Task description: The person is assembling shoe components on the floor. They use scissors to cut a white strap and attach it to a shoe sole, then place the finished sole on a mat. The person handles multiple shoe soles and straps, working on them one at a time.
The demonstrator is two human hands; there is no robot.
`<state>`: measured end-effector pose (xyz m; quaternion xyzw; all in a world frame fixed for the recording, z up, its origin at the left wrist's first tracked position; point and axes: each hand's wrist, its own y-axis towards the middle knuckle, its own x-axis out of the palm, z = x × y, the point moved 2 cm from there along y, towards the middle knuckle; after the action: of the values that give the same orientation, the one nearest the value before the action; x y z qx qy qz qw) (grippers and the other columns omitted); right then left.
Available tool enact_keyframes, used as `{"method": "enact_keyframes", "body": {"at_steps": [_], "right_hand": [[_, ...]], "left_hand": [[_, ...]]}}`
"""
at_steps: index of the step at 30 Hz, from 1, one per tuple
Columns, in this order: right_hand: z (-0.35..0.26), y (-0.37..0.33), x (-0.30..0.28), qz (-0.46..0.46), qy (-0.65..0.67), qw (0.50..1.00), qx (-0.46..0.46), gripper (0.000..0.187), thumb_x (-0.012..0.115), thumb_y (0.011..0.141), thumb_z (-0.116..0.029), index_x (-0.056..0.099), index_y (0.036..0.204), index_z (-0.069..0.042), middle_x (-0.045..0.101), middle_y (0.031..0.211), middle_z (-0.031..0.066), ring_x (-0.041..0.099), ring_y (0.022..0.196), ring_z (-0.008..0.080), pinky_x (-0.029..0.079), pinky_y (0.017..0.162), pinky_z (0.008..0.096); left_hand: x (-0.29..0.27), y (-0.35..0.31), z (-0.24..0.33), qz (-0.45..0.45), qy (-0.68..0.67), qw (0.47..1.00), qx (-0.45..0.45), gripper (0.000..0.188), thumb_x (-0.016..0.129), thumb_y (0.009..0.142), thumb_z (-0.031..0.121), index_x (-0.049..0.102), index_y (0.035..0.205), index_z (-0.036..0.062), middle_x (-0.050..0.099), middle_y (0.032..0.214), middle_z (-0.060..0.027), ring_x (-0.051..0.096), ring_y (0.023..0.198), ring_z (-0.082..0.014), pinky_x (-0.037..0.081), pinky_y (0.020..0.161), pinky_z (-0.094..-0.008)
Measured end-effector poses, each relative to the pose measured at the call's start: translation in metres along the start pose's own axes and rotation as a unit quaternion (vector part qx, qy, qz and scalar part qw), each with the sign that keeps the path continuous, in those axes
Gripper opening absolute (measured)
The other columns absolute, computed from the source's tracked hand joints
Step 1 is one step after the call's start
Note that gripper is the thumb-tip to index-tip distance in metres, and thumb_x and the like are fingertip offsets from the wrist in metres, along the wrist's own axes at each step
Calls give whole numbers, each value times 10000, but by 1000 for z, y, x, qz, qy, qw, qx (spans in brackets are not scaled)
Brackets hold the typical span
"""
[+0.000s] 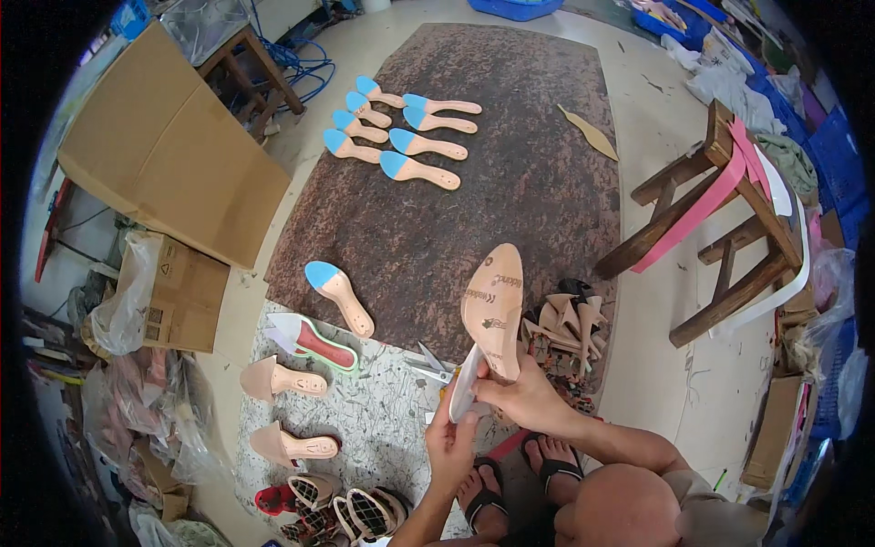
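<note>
My right hand (527,399) grips the narrow heel end of a tan insole (494,296), its broad toe end pointing away from me. Printed marks run over its face. My left hand (450,445) is closed on a slim white, sole-shaped piece (466,387), which leans against the insole's heel end. Whether the two are joined I cannot tell. Just left of the white piece lie scissors (432,366). An insole with a blue toe (339,296) rests on the dark mat (410,246), further left.
Several blue-toed insoles (421,170) lie in rows far off. Shoe uppers on insoles (292,444) and finished-looking shoes (369,515) sit at near left. A pile of heels (576,324) is to the right, before a wooden stool (734,228) draped with pink strips. Cardboard boxes (173,137) stand left.
</note>
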<state>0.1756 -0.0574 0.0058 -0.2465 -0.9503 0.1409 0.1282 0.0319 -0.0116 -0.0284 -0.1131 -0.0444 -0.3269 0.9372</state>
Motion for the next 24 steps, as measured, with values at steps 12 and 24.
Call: {"method": "enact_keyframes", "body": {"at_steps": [12, 24], "right_hand": [[13, -5, -59, 10, -147, 989, 21, 152, 606, 861, -106, 549, 993, -56, 544, 787, -8, 515, 677, 77, 393, 534, 237], [-5, -15, -21, -173, 101, 979, -36, 351, 513, 957, -144, 533, 1245, 55, 646, 1132, 164, 680, 932, 240, 558, 829, 383]], "left_hand": [[-147, 39, 14, 268, -189, 945, 5, 276, 484, 1024, 212, 581, 1096, -37, 668, 1025, -99, 674, 916, -181, 586, 764, -367], [-114, 29, 18, 50, -450, 891, -36, 399, 591, 947, 170, 515, 1302, 5, 628, 1213, -156, 616, 1131, -290, 480, 1017, -449]]}}
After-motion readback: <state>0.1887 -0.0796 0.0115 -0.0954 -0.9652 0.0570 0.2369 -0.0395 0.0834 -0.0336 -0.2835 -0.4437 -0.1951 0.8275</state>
